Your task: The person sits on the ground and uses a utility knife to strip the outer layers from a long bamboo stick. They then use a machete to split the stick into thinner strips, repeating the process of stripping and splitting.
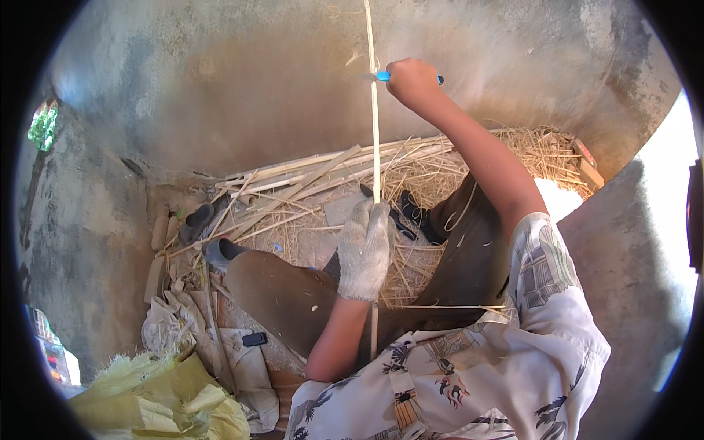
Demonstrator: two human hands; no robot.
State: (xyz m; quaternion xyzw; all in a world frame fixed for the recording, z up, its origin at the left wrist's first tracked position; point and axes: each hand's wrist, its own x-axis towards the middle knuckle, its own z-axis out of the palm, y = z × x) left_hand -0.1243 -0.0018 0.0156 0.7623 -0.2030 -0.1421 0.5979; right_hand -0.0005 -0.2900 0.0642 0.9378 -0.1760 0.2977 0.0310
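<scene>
A long, pale bamboo strip (376,139) stands nearly upright before me, running from the top of the view down past my lap. My left hand (364,249), in a whitish knit glove, is closed around its lower part. Far up the strip, my bare right hand (412,82) grips a knife (383,76) by its blue handle. The knife's blade is blurred and meets the strip from the right. Thin curled shavings stick out from the strip near the blade.
Long split strips (293,183) and heaped shavings (543,150) lie along the foot of the wall (220,88). Dark shoes (196,224) are at the left. A yellow woven sack (161,396) and a small black object (254,339) lie beside my left leg.
</scene>
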